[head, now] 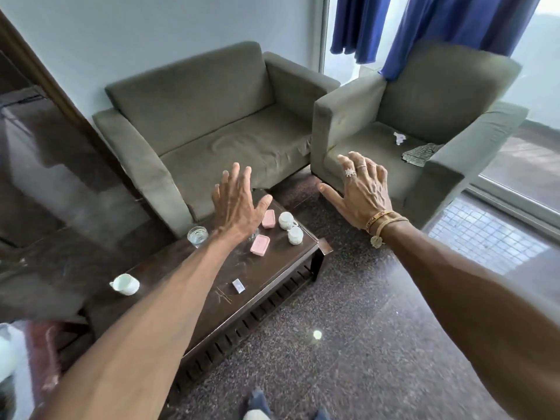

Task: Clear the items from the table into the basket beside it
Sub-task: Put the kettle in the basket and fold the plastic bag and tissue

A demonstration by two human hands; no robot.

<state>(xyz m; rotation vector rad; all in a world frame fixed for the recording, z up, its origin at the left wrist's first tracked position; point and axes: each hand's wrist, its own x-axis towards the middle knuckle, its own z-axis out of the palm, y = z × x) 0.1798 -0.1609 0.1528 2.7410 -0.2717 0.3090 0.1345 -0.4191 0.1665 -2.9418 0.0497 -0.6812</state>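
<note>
Both bare forearms stretched forward over the dark wooden desk (272,277). Above its far end the left grip (239,201) hung open, fingers spread, holding nothing, just beside two pink bars (260,245) and two white cups (287,220). On the desk a water glass (197,236) stood to its left, with a third white cup (124,284) and a small white packet (238,285) nearer. Off the desk, before the armchair (424,101), the right grip (360,192) was likewise open and empty. Lettering on its wristband (377,218) could not be read.
</note>
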